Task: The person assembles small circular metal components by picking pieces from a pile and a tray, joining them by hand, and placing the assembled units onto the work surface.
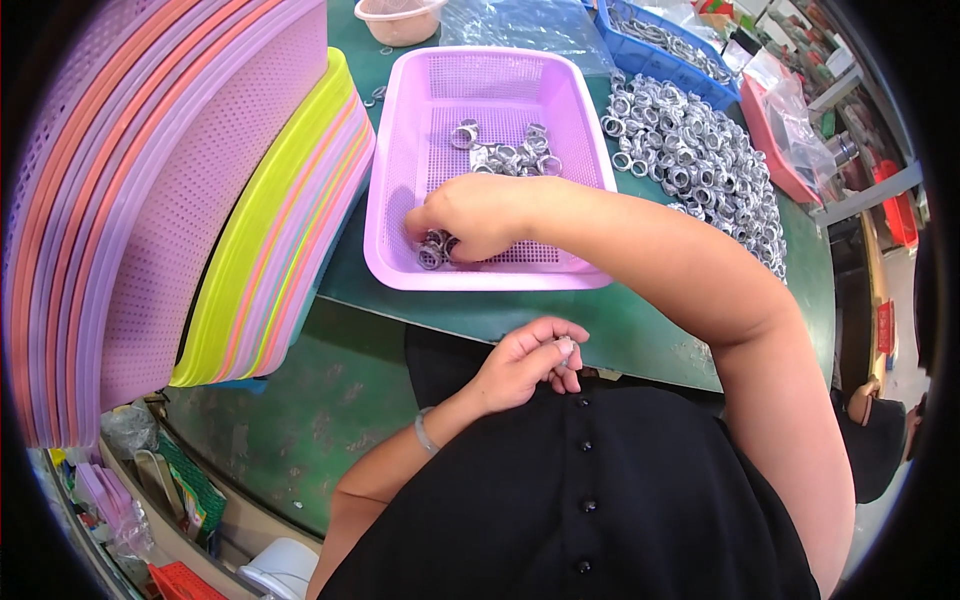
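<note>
My right hand (478,215) reaches down into the near left corner of a pink perforated plastic basket (590,120). Its fingers are curled about a few grey metal rings (430,256), partly hidden beneath the palm. A loose cluster of similar metal rings (510,158) lies further back on the basket floor. Close to my body, just off the table's front edge, my left hand (525,365) is closed, thumb pressed to curled fingers. A small greyish bit shows by the thumb, too little to name.
Right of the basket, a large heap of metal rings (690,150) covers the green table (640,340). Behind it stand a blue tray (640,50) of metal parts and a red tray (775,150). Tall stacks of coloured baskets (230,200) rise at the left. A small bowl (400,22) sits at the back.
</note>
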Available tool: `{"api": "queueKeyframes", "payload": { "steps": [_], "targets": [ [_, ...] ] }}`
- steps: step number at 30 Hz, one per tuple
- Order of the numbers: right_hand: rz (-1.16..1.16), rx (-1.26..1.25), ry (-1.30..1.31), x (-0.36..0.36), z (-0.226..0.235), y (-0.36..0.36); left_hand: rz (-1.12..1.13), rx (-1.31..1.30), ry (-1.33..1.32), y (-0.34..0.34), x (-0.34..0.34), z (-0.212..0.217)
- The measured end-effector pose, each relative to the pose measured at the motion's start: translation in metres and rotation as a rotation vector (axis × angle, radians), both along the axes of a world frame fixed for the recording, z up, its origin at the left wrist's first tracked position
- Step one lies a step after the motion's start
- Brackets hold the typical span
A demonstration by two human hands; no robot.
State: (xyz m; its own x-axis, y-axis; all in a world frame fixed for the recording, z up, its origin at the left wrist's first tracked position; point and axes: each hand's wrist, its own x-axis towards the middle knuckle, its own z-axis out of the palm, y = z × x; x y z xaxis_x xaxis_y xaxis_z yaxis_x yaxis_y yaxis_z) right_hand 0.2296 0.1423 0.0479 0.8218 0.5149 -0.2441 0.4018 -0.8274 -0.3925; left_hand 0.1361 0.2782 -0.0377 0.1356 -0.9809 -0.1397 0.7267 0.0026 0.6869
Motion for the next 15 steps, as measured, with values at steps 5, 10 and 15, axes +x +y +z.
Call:
{"api": "queueKeyframes", "payload": {
  "steps": [5,10,15],
  "targets": [
    [-0.039,0.075,-0.055,-0.004,-0.005,0.001,-0.036,-0.017,-0.03,0.0,0.002,-0.005],
    [0.005,0.136,-0.062,0.002,-0.012,0.003,-0.025,-0.017,-0.034,0.001,0.002,-0.006],
    [-0.202,0.557,0.226,0.003,-0.001,-0.021,-0.027,-0.01,-0.022,0.001,0.002,-0.005]
  ]
}}
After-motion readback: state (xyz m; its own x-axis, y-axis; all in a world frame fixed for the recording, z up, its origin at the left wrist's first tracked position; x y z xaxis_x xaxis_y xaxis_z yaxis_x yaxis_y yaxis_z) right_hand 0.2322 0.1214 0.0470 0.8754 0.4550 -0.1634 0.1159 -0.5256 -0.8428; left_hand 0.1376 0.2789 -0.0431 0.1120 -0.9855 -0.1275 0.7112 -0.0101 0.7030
